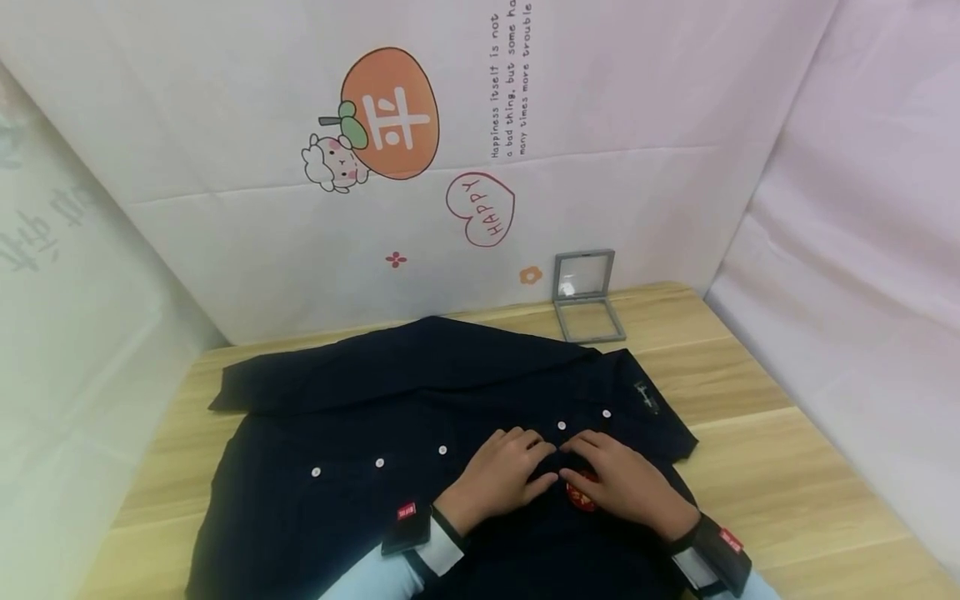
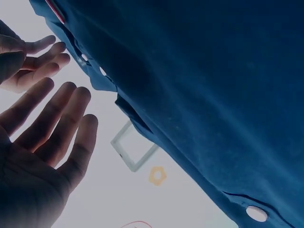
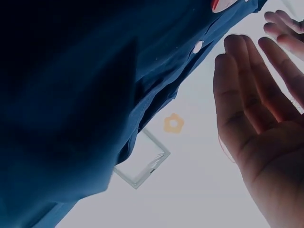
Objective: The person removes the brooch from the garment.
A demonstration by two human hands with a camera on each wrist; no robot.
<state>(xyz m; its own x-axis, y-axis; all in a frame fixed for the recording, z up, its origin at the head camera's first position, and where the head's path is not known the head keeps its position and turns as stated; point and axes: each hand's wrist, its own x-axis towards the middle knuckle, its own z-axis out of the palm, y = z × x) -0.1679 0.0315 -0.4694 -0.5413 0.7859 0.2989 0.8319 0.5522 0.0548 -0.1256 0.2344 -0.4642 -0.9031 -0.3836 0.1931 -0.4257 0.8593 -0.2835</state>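
Note:
A navy button-up shirt [image 1: 300, 525] lies spread on the table, with several white buttons [image 1: 379, 462] along its front. Over its chest area, my left hand [image 1: 506, 471] and right hand [image 1: 622, 479] face each other, fingertips almost meeting. Relaxed fingers of the left hand [image 2: 52, 142] show nothing between them in the left wrist view. The right hand [image 3: 256, 104] likewise holds nothing, its fingers gently bent. A round red badge [image 1: 581, 501] on the shirt is partly covered by the right thumb. The collar [image 1: 652, 408] points right, and one sleeve [image 1: 405, 367] stretches left along the far side.
Behind the shirt, a grey-framed clear case [image 1: 585, 275] stands hinged open against the back cloth [image 1: 262, 250]. Printed white cloth encloses the back and sides. The wooden table [image 1: 787, 475] shows to the right of the shirt.

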